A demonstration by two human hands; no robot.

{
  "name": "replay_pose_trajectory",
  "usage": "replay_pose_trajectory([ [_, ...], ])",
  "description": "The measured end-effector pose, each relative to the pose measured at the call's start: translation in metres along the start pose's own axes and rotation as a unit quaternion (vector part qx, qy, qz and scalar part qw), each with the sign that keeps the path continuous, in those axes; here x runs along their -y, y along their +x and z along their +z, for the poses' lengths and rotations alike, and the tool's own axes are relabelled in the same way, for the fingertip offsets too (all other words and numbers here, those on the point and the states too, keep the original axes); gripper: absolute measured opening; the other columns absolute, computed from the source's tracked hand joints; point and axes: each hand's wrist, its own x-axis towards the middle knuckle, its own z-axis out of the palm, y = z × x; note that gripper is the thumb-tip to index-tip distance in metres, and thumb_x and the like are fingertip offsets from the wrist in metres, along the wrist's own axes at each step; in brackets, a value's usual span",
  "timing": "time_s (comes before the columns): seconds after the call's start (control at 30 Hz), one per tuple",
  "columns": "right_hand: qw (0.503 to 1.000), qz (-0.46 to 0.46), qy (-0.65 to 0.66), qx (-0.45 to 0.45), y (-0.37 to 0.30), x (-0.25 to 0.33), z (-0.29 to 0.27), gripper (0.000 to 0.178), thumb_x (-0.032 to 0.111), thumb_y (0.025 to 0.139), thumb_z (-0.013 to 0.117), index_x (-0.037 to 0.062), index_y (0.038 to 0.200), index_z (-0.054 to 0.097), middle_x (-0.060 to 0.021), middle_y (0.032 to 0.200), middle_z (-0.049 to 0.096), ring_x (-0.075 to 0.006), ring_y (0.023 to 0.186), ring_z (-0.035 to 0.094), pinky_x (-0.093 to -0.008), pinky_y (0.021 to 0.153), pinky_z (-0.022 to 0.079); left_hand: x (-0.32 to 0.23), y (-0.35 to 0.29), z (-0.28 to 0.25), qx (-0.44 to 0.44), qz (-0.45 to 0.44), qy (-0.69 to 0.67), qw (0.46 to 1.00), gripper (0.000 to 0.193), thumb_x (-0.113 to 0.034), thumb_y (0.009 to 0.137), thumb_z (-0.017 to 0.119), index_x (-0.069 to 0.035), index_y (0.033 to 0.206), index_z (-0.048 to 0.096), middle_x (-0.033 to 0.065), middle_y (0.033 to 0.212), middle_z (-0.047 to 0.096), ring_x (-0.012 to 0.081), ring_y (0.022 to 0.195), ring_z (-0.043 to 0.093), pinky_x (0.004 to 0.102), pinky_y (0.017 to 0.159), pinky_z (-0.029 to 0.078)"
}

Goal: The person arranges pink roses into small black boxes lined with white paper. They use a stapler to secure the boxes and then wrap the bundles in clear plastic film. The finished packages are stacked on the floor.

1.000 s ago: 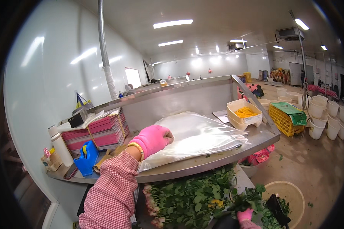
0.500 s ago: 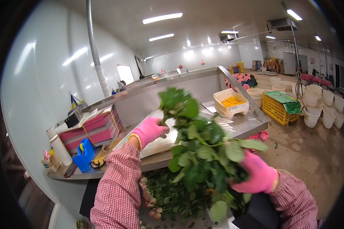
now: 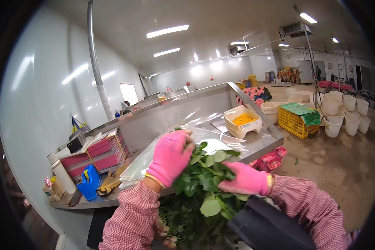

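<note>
My left hand, in a pink glove, is closed at the upper end of a bunch of leafy flower stems, its fingers curled. My gloved right hand grips the same bunch lower down on its right side, leaves covering its fingertips. No blooms show on the held part. Below lie more green stems, with small pale pink flowers at their left. A black sheet-like piece slants under my right forearm.
Clear plastic sleeves lie on the metal bench beside a white tub of yellow bands. At left are a blue tape dispenser, a white bottle and pink stacked sheets. A yellow crate and white buckets stand right.
The bunch has come down and is more upright. My left hand has moved right and my right hand left, bringing them closer together. The black piece now shows more.
</note>
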Motion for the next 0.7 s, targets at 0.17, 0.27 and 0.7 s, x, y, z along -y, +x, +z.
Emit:
replay_pose_trajectory([
  [0.17,0.984,-0.022,-0.151,-0.096,0.02,-0.021,0.0,0.049,0.029,0.076,0.071,0.0004,0.114,0.059,-0.0243,0.101,0.065,-0.0382,0.102,0.063,-0.0428,0.089,0.051,-0.015,-0.009,-0.002,-0.014,0.028,-0.012,0.999,0.011,-0.009,0.081,0.068,-0.005,0.088,0.061,0.0142,0.118,0.065,0.0351,0.11,0.059,0.0433,0.094,0.046],
  [0.27,0.98,-0.133,-0.15,0.003,-0.006,0.011,0.03,0.057,0.026,0.074,0.067,0.0033,0.125,0.056,-0.0231,0.115,0.061,-0.0359,0.108,0.061,-0.0422,0.095,0.05,-0.014,-0.007,-0.009,-0.024,0.063,0.008,0.998,0.011,-0.008,0.081,0.068,-0.005,0.09,0.061,0.0155,0.124,0.062,0.0374,0.115,0.056,0.0445,0.099,0.043],
  [0.7,0.982,-0.001,-0.025,-0.188,-0.062,-0.008,0.011,0.056,0.018,0.073,0.071,0.004,0.125,0.055,-0.0184,0.123,0.059,-0.0346,0.111,0.059,-0.0418,0.094,0.048,-0.088,-0.037,-0.012,0.129,0.14,-0.185,0.964,0.015,-0.01,0.079,0.069,-0.01,0.091,0.062,0.0142,0.131,0.056,0.0416,0.129,0.044,0.058,0.111,0.027],
])
